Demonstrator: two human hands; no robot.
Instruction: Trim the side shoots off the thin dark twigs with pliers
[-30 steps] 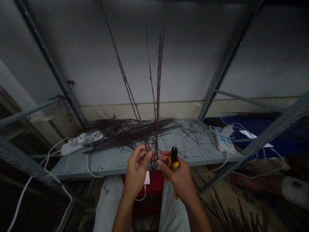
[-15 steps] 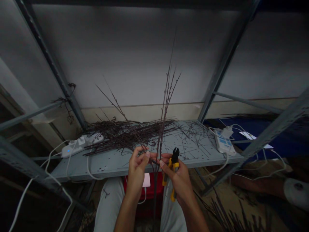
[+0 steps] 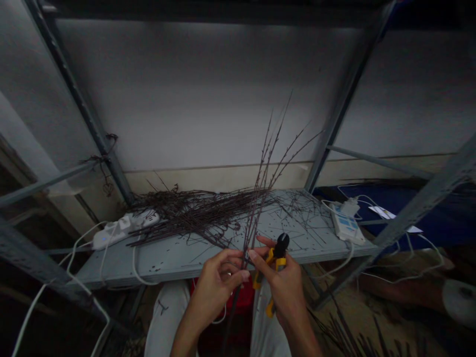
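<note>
Several thin dark budded twigs [image 3: 265, 171] stand in a loose bundle between my hands, their tips fanned up and to the right and their lower ends running down between my knees. My left hand [image 3: 217, 280] pinches the bundle low down, thumb against curled fingers. My right hand [image 3: 284, 277] keeps a pair of diagonal cutters [image 3: 281, 246] in the palm, black jaws up and yellow handles down. The right thumb and fingertips also press on the twigs, just above my left thumb. What lies right under the fingertips is too small to make out.
A heap of dark twigs [image 3: 197, 210] covers the back of the grey shelf [image 3: 169, 263], with scraps scattered to its right. Power strips [image 3: 124, 230] with white cables lie at both ends. Metal posts frame the shelf. More twigs [image 3: 357, 342] stand at lower right, near another person's arm or leg.
The bundle now leans right, its tips lower and more fanned. My left hand has moved right and closed on the twigs beside my right fingers. The cutters shifted slightly right.
</note>
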